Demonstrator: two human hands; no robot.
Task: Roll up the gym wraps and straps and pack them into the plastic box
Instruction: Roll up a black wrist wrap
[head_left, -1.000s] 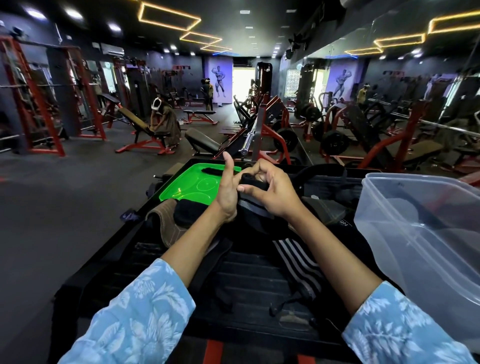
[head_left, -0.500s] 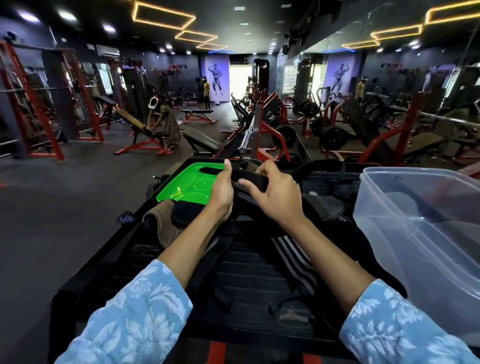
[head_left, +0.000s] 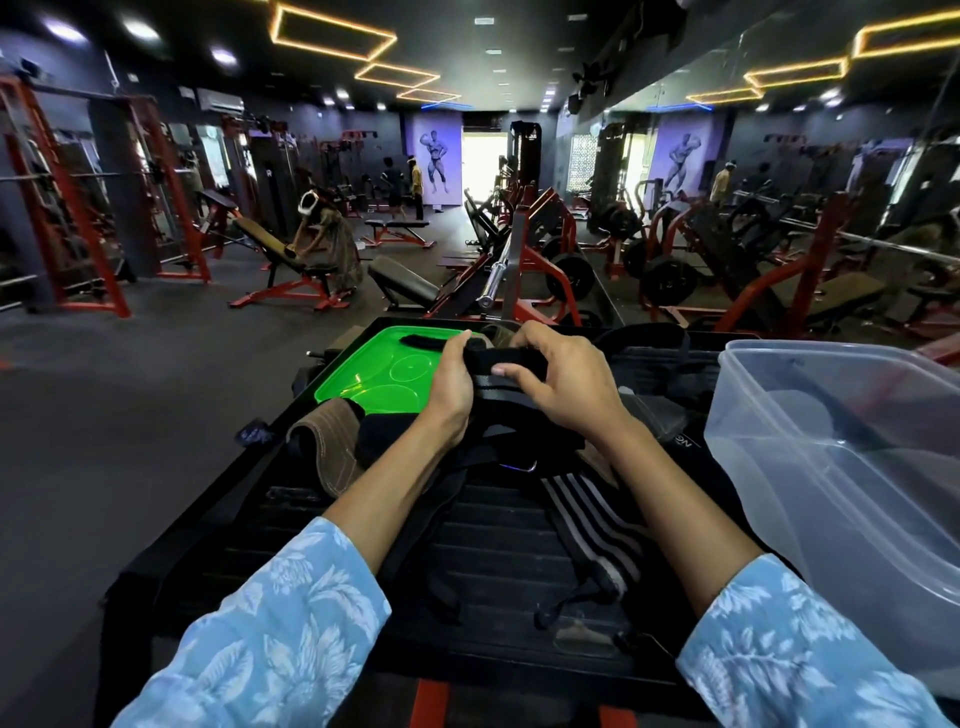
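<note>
A black strap (head_left: 506, 364) is held up between both hands over the black ridged platform (head_left: 493, 551), partly wound into a roll. The left hand (head_left: 451, 384) grips its left end with curled fingers; the right hand (head_left: 563, 382) pinches the roll from the right, thumb on the band. The rolling step looks under way, since loose webbing hangs below the hands. Next, the tail needs winding tight before the roll goes to the clear plastic box (head_left: 841, 467), just to the right. A striped wrap (head_left: 592, 525) lies unrolled beneath, with the green lid (head_left: 379, 371) beyond.
</note>
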